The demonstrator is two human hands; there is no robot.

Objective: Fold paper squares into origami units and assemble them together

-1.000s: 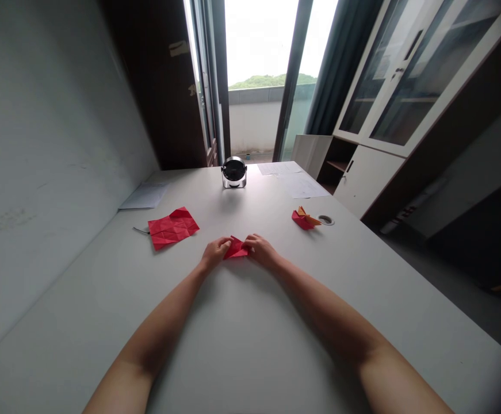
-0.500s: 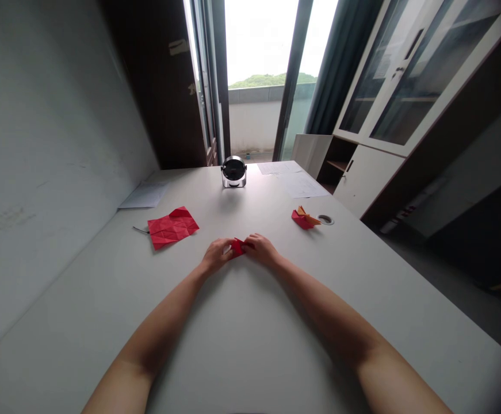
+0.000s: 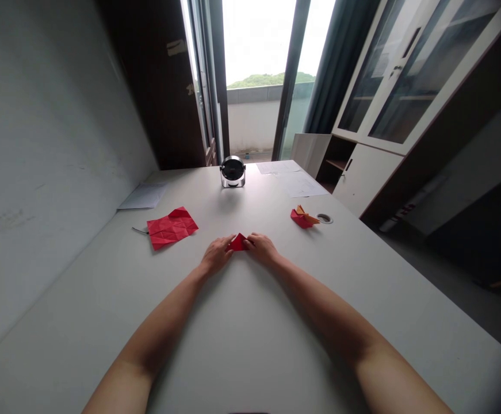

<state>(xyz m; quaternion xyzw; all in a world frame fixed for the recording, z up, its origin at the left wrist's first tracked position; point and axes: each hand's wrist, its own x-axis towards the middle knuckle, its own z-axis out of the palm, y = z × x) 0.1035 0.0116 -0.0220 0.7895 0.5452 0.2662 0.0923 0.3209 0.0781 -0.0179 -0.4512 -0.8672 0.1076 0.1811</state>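
Observation:
Between my two hands, at the middle of the white table, is a small piece of folded red paper with a pointed top. My left hand grips its left edge with the fingertips. On the opposite side my right hand pinches the right edge, and its fingers cover part of the paper. To the left lies a larger creased red paper sheet with one corner folded up. A folded red and orange paper piece sits off to the right.
A roll of tape lies beside the red and orange piece. A round black and silver device stands at the far edge. White sheets lie at the back right, more papers by the left wall. A cabinet stands right.
The small red paper has turned between my fingers and now shows a wider, triangular face with its point upward. My hands have shifted only slightly.

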